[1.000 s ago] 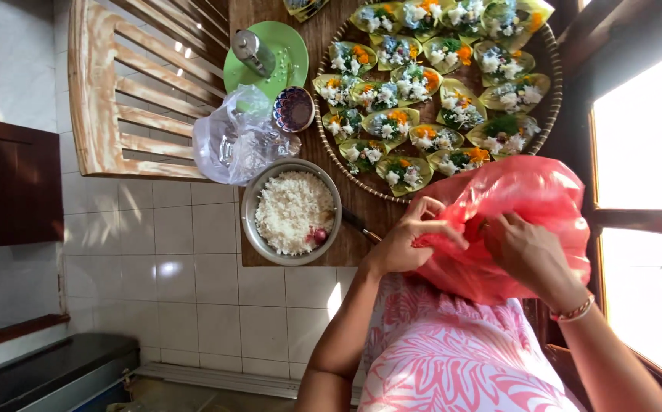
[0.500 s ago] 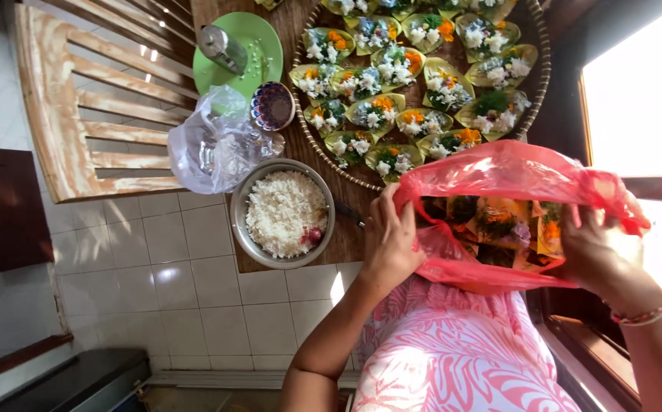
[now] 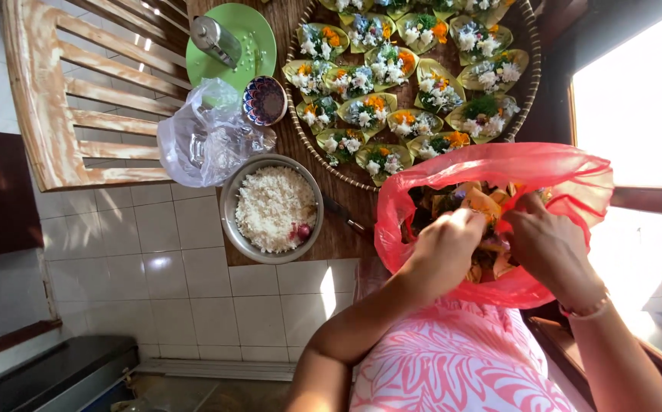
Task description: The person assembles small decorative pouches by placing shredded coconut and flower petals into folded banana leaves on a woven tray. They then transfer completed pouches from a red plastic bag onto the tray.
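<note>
A red plastic bag (image 3: 567, 172) stands open at the table's near edge, with leaf-and-flower items inside it. My left hand (image 3: 447, 243) reaches into the bag's mouth, fingers curled down among the contents. My right hand (image 3: 548, 243) is also inside the bag, fingers bent on the flower items; a bracelet circles its wrist. Whether either hand grips one piece is hidden by the fingers and the bag. Beyond the bag lies a round woven tray (image 3: 533, 69) filled with several leaf cups of white, orange and green flowers.
A metal bowl of white rice (image 3: 274, 208) sits left of the bag. A crumpled clear plastic bag (image 3: 205, 137), a small patterned bowl (image 3: 265, 100) and a green plate (image 3: 258, 38) with a metal jar (image 3: 215, 40) lie beyond. A wooden chair (image 3: 79, 99) stands left.
The hands were closed on the bag's top, then pulled its mouth wide apart. Now both have let go of the rim and reached inside among the flower items.
</note>
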